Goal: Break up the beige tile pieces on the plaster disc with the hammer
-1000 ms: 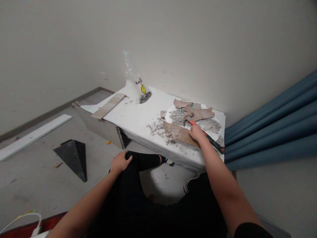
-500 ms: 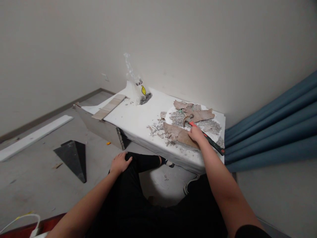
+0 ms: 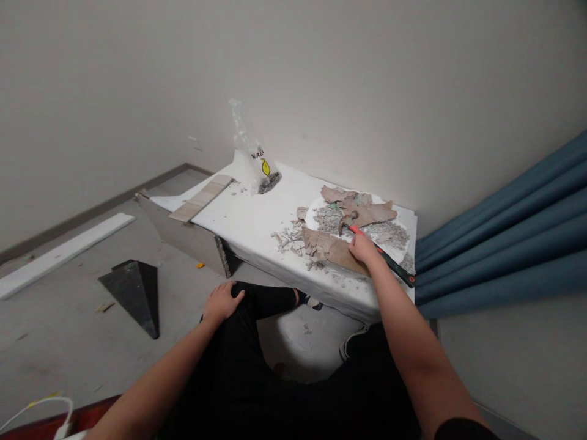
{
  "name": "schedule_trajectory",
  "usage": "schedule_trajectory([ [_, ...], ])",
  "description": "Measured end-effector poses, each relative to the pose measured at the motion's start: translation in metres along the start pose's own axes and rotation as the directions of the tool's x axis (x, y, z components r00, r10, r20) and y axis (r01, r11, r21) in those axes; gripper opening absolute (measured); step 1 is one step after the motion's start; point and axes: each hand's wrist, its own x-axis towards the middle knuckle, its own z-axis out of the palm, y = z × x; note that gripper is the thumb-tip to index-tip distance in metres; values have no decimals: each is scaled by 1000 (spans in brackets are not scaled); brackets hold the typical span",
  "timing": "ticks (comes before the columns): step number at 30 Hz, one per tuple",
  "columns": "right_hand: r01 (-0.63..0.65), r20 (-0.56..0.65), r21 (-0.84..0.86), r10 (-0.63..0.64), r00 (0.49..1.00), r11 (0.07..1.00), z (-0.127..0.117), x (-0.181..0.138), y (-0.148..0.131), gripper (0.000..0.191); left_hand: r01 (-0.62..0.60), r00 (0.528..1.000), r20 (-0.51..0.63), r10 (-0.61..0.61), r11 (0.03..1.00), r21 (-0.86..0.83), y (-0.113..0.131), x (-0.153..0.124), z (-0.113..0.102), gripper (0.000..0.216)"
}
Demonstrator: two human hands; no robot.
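Note:
My right hand (image 3: 364, 247) is closed around a hammer (image 3: 389, 261) with a red and black handle, gripping it close to the head. The metal head rests among broken brown tile pieces (image 3: 332, 244) and grey rubble (image 3: 389, 232) on a white slab (image 3: 257, 214). The end of the handle sticks out past my wrist toward the slab's right edge. My left hand (image 3: 222, 301) lies flat on my left knee with the fingers apart and holds nothing. I sit in front of the slab in black trousers.
A clear plastic bag (image 3: 257, 165) with a yellow mark stands at the slab's back, with a beige tile strip (image 3: 202, 197) to its left. A dark triangular piece (image 3: 135, 290) and a white board (image 3: 59, 252) lie on the floor. A blue curtain (image 3: 504, 232) hangs on the right.

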Motion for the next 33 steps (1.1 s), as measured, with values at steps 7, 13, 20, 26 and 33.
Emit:
schedule_trajectory([
  [7,-6,6,3,6,1000,1000,-3,-2,-1,29,-1,1000,5,1,1000,0,-1,0,1,61],
  [13,-11,7,11,11,1000,1000,-4,-3,-1,29,0,1000,0,0,1000,-9,0,0,0,60],
  [20,-27,-13,11,28,1000,1000,-1,-1,-3,29,5,1000,7,-5,1000,-20,1,-1,-2,61],
  [26,-50,-26,13,51,998,999,2,0,-4,30,3,1000,-4,-3,1000,-21,3,-2,-4,58],
  [33,-17,-51,16,18,999,1000,0,-1,-2,27,8,1000,9,-7,999,-33,3,-1,-5,59],
])
